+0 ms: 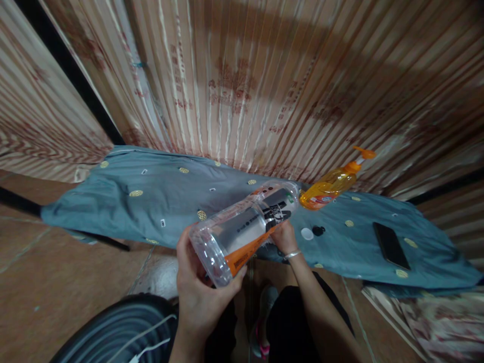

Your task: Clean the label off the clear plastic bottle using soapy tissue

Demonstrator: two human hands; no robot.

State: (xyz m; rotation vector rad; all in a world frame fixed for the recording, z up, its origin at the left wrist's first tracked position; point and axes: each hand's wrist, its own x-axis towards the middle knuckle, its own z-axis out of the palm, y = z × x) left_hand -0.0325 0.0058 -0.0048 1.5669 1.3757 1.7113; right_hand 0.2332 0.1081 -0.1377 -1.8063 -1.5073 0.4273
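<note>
The left hand (198, 290) is cupped around the base of a clear plastic bottle (247, 229), thumb on the near side and fingers wrapped under the bottom edge. The right hand (284, 237) grips the same bottle further up its body, fingers curled behind it; how firmly they press cannot be told, since the bottle hides them. A thin bracelet (292, 255) sits at that wrist.

The bottle is held nearly horizontal in the air, base toward the person, neck pointing away over the front edge of the blue-grey cloth (151, 194). It touches nothing but the two hands.

Likely faults from this position:
- The neck end appears open, though this is not certain. If any liquid remains inside, tilting the far end lower would likely spill it onto the cloth.
- The wall looks thin and smooth. An uneven squeeze could dent it, or let it slip from the left palm toward the floor.
- A swing of the neck to the right could strike the orange pump bottle (333, 184) lying just beside it.

Appearance of the bottle: transparent, seemingly empty, with a ribbed round base, and a label in grey, black and orange wrapped along its length.

Further out on the cloth lie a small white cap (306, 233), a small black object (318, 231) touching or just beside it, and a dark phone (390, 245) well apart to the right. A striped curtain (245, 75) hangs behind.
</note>
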